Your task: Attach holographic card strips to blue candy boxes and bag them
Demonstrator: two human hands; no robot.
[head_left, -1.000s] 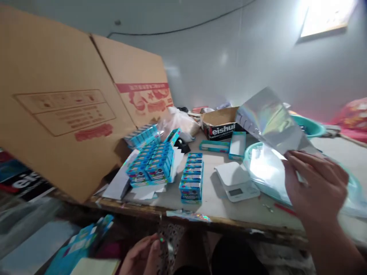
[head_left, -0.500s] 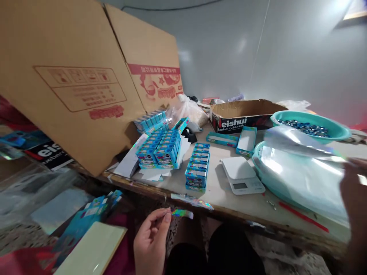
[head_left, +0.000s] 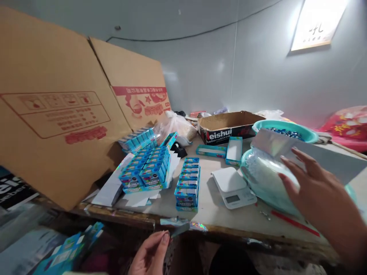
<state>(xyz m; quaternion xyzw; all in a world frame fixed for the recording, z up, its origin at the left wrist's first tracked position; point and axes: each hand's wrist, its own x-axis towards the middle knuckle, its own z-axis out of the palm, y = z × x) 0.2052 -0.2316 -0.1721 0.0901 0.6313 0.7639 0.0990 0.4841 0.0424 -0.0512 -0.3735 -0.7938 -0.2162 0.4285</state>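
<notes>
A small holographic foil strip (head_left: 180,228) is being pinched by the left hand (head_left: 150,256) at the table (head_left: 212,206) edge. A silvery holographic sheet (head_left: 275,143) over a teal plastic basin (head_left: 243,170) is being touched by the right hand (head_left: 315,194), fingers spread; whether it is gripped cannot be told.

Two teal basins: near basin (head_left: 243,169) under the right hand's (head_left: 315,191) grip, far basin (head_left: 311,134) just beyond it. One holographic sheet (head_left: 275,143) in that grip. One white digital scale (head_left: 233,185) left of it. Two open blue trays (head_left: 211,151) (head_left: 234,151). One holographic strip (head_left: 180,229) pinched by the left hand (head_left: 150,256).
</notes>
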